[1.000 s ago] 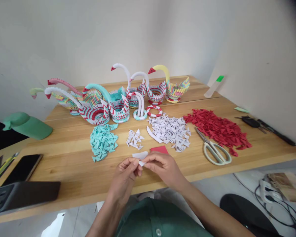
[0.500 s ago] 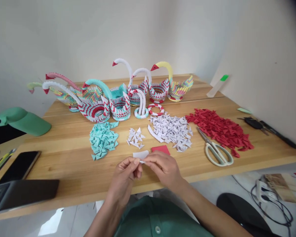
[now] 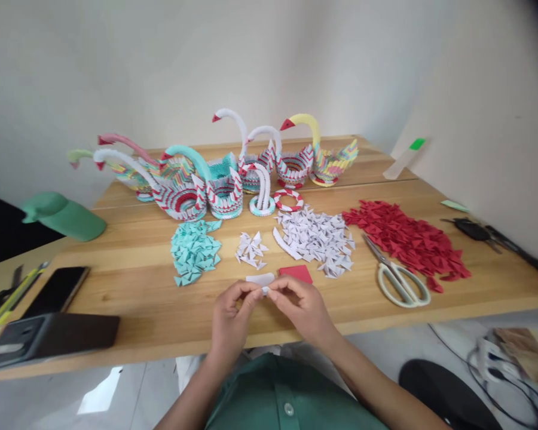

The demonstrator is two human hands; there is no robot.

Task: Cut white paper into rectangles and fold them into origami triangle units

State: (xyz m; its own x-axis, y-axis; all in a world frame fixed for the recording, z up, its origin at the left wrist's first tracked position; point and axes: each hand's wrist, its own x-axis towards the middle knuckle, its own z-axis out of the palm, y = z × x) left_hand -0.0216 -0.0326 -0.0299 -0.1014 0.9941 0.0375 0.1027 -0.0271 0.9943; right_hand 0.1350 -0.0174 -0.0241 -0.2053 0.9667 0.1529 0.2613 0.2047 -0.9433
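Observation:
Near the table's front edge, my left hand (image 3: 233, 310) and my right hand (image 3: 303, 307) pinch one small white paper piece (image 3: 265, 290) between their fingertips. Just beyond the fingers lie a white paper strip (image 3: 260, 279) and a red paper square (image 3: 296, 274). Farther back are a small group of folded white pieces (image 3: 250, 249), a larger white pile (image 3: 317, 236) and a curved white chain (image 3: 284, 243). A teal pile (image 3: 195, 251) sits to the left, a red pile (image 3: 407, 239) to the right.
Paper swans (image 3: 183, 200) stand along the back, with a red-and-white ring (image 3: 289, 200). Scissors (image 3: 401, 280) lie at right, keys (image 3: 473, 229) beyond. At left are a green bottle (image 3: 69, 218), a phone (image 3: 57, 291) and a dark box (image 3: 80, 337).
The view has shifted slightly, so the table things appear farther right. My fingertips have come closer together on the small white piece, and my left fingers have changed their grip.

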